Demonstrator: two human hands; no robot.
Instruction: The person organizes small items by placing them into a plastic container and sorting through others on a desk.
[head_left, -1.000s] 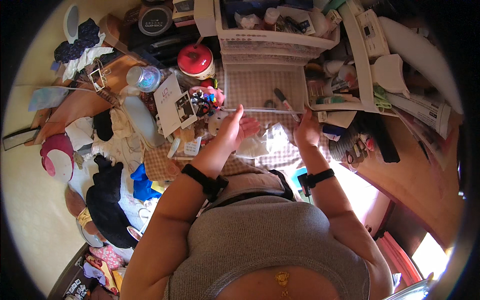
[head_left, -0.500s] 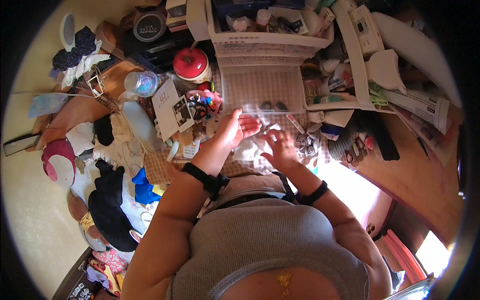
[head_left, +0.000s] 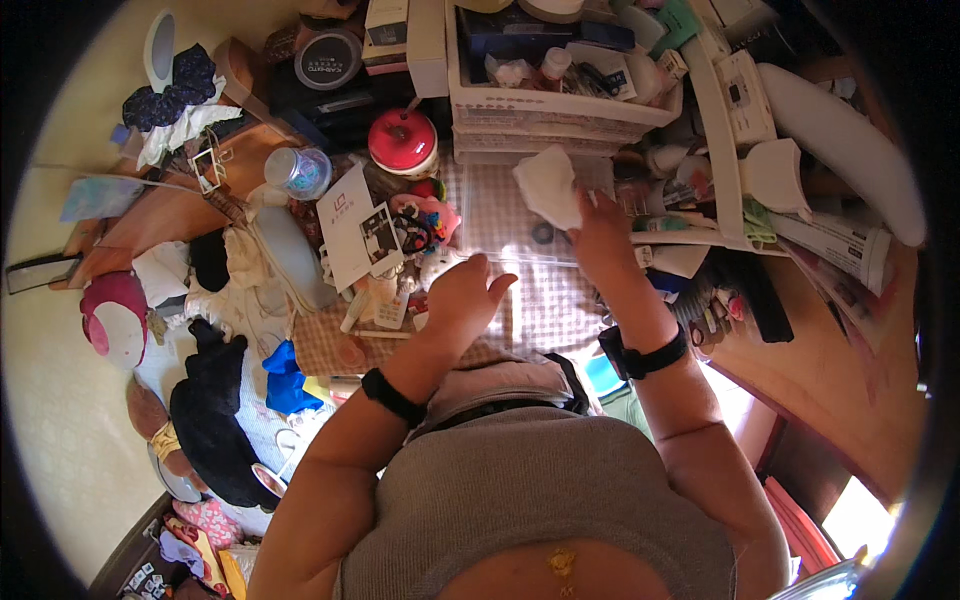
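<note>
Over the right half of a shallow, clear plastic tray [head_left: 489, 205], a thin, white, crumpled sheet [head_left: 548, 187] was found, pinched at its right edge by the right hand [head_left: 605, 240]. The hands were apart from each other. The left hand [head_left: 462, 303] was near the tray's lower left corner, back upward, thumb out to the side; whether its fingers gripped anything could not be told. A small, dark, round object [head_left: 541, 233] was noted below the sheet, within the tray's outline. The tray lay on a counter covered by a brown-and-white checked cloth [head_left: 545, 310], in front of a white plastic drawer unit [head_left: 560, 122]. To the tray's left stood a pot with a glossy red lid [head_left: 402, 140]; farther left was a white card [head_left: 350, 225] bearing a dark picture.
</note>
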